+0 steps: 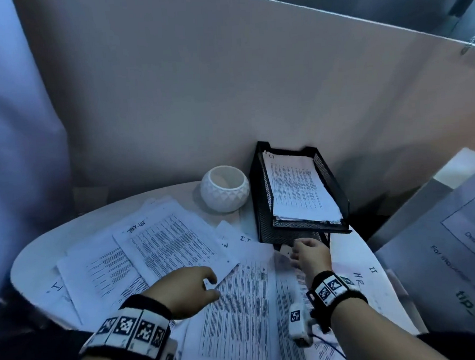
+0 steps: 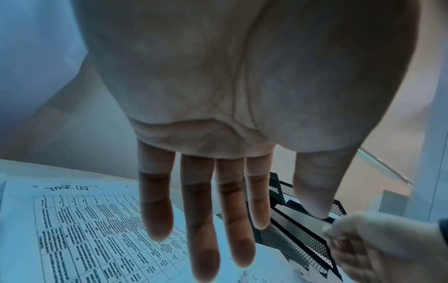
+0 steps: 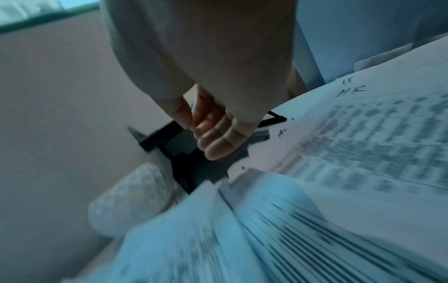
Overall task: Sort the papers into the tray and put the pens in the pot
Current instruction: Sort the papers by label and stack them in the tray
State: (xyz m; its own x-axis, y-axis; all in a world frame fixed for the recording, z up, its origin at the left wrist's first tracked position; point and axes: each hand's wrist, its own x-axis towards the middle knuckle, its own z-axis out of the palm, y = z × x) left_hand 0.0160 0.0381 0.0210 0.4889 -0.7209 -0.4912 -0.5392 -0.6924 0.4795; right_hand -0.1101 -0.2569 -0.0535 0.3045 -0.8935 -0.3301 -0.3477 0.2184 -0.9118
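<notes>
Loose printed papers cover the round table (image 1: 31, 255); a sheet headed "Task list" (image 1: 173, 243) (image 2: 97, 229) lies at the middle left. My left hand (image 1: 192, 286) (image 2: 201, 210) hovers over it, fingers straight and spread, holding nothing. A black mesh tray (image 1: 261, 206) (image 2: 298, 241) (image 3: 194, 172) holds a stack of papers (image 1: 297, 187) in its top tier. My right hand (image 1: 310, 254) (image 3: 213, 137) (image 2: 378, 245) is at the mouth of the lower tier, fingers curled with the thumb against them, beside a sheet's edge; whether it holds that sheet is unclear. The white pot (image 1: 224, 188) (image 3: 128, 199) looks empty. No pens show.
A beige partition (image 1: 226, 97) stands right behind the tray and pot. A sheet marked "H.R." (image 1: 359, 278) (image 3: 363, 134) lies under my right wrist. A large printed board (image 1: 454, 251) leans at the right. Blue fabric (image 1: 14, 136) hangs at the left.
</notes>
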